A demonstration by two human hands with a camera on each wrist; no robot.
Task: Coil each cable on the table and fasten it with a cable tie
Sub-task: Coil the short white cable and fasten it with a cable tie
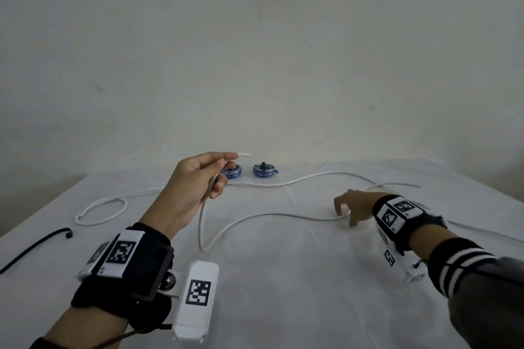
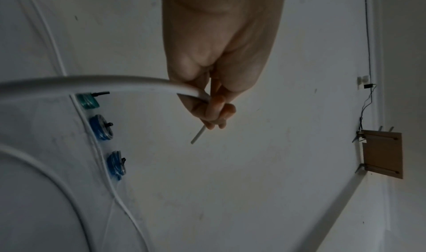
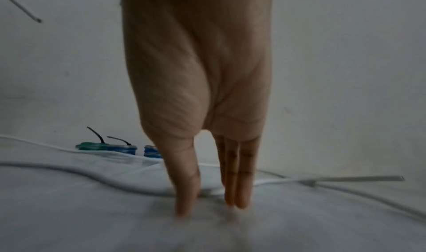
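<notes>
My left hand [image 1: 218,176] is raised above the table and grips a white cable [image 1: 269,215] near its end; the short tip [image 2: 196,137] sticks out past the fingers. From there the cable drops to the cloth, bends, and runs right to my right hand [image 1: 344,214]. That hand points down with straight fingers [image 3: 237,192] and thumb on either side of the cable [image 3: 110,181], tips on the cloth, not closed on it. A second white cable [image 1: 312,178] lies loose across the back. A black cable tie [image 1: 37,246] lies at the left.
Two blue tied coils [image 1: 231,171] [image 1: 265,170] sit at the table's far edge by the wall; the left wrist view shows a teal coil [image 2: 87,101] beside them. A white cloth [image 1: 283,292] covers the table. The second cable loops at the left [image 1: 99,210].
</notes>
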